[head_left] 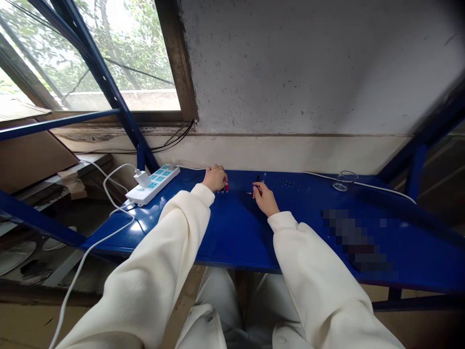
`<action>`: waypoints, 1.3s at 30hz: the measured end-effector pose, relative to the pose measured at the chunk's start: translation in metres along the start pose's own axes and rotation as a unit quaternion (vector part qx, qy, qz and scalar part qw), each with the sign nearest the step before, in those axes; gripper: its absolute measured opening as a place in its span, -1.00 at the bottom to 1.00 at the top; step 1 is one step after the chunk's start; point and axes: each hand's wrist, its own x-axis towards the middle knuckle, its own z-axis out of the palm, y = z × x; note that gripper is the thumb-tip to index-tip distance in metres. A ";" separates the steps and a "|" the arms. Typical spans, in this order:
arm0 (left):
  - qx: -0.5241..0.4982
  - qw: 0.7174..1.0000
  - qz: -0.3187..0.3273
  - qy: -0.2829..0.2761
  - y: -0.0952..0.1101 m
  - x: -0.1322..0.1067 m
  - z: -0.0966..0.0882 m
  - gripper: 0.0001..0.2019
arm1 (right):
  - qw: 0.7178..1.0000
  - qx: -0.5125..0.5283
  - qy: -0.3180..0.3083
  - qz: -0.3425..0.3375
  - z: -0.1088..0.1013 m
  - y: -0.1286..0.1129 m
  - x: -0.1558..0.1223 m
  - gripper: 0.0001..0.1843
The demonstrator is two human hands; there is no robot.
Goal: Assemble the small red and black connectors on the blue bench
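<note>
My left hand (215,178) is at the far side of the blue table, its fingers curled down over a row of small pen-like pieces. A red piece (226,187) shows beside its fingertips; the fingers hide whatever they grip. To the right, my right hand (265,199) is closed in a pinch. A thin, pointed piece (249,193) sticks out to the left of these fingers, too small to name. Just beyond this hand are a black piece (258,178) like a pen cap and a clear tube (264,177). Several tiny pieces (290,184) stand farther right.
A white power strip (154,185) with a plug and cables is at the table's left. A clear glass (343,182) stands at the back right, near a white cable (385,190). A dark, blurred-out object (358,240) lies at the right. Blue metal posts frame both sides.
</note>
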 end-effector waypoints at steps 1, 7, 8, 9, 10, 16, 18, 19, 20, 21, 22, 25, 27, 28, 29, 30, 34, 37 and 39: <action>0.001 1.000 0.001 0.000 0.000 0.000 0.000 -0.89 | 1.000 0.001 -0.001 0.000 0.000 0.000 0.000 -0.63; 0.010 1.000 0.003 -0.006 0.000 0.001 0.002 -0.88 | 1.000 0.000 -0.001 -0.003 0.000 -0.002 0.000 -0.63; 0.012 1.000 0.003 -0.007 0.000 0.001 0.002 -0.88 | 1.000 -0.001 -0.002 -0.004 -0.001 -0.002 0.000 -0.64; 0.013 1.000 0.003 -0.008 0.000 0.001 0.002 -0.87 | 1.000 -0.002 -0.002 -0.003 -0.001 -0.002 0.000 -0.64; 0.014 1.000 0.003 -0.008 0.001 0.001 0.002 -0.87 | 1.000 -0.003 -0.003 -0.002 -0.001 -0.002 0.000 -0.64; 0.011 1.000 0.010 -0.003 0.002 0.000 0.004 -0.86 | 1.000 -0.006 -0.002 0.005 -0.001 -0.003 0.000 -0.65; 0.012 1.000 0.012 -0.001 0.001 0.000 0.004 -0.86 | 1.000 -0.006 -0.002 0.004 -0.001 -0.004 0.000 -0.65; 0.012 1.000 0.012 0.000 0.001 0.000 0.004 -0.85 | 1.000 -0.006 -0.001 0.004 -0.001 -0.004 0.000 -0.65; 0.011 1.000 0.010 -0.001 0.001 0.000 0.005 -0.85 | 1.000 -0.007 -0.001 0.004 -0.001 -0.004 0.000 -0.65; 0.009 1.000 0.008 -0.003 0.000 0.000 0.005 -0.85 | 1.000 -0.008 -0.001 0.004 -0.001 -0.003 0.001 -0.65; 0.007 1.000 0.006 -0.005 0.000 0.000 0.005 -0.85 | 1.000 -0.009 0.000 0.004 -0.001 -0.003 0.001 -0.66; 0.007 1.000 0.001 -0.006 0.000 -0.001 0.004 -0.83 | 1.000 -0.016 0.002 0.001 0.001 0.000 0.001 -0.66; 0.004 1.000 0.002 0.021 0.004 -0.003 0.001 -0.78 | 0.999 -0.029 0.015 0.002 0.001 0.002 0.001 -0.67; -0.004 0.999 0.006 0.047 0.008 -0.004 -0.002 -0.76 | 0.999 -0.039 0.029 0.008 0.001 0.003 0.002 -0.68; -0.016 0.997 0.011 0.079 0.013 -0.006 -0.005 -0.74 | 0.997 -0.051 0.049 0.019 0.001 0.003 0.002 -0.69; -0.036 0.992 0.015 0.117 0.020 -0.008 -0.008 -0.73 | 0.995 -0.063 0.073 0.033 0.000 0.003 0.002 -0.70; -0.160 0.959 0.009 0.232 0.058 -0.020 -0.010 -0.71 | 0.980 -0.087 0.158 0.089 -0.004 0.002 0.003 -0.74; -0.254 0.931 -0.006 0.261 0.083 -0.029 0.011 -0.73 | 0.975 -0.090 0.168 0.112 -0.007 0.006 0.005 -0.75; -0.302 0.918 -0.017 0.258 0.093 -0.032 0.032 -0.75 | 0.975 -0.089 0.160 0.122 -0.009 0.011 0.006 -0.75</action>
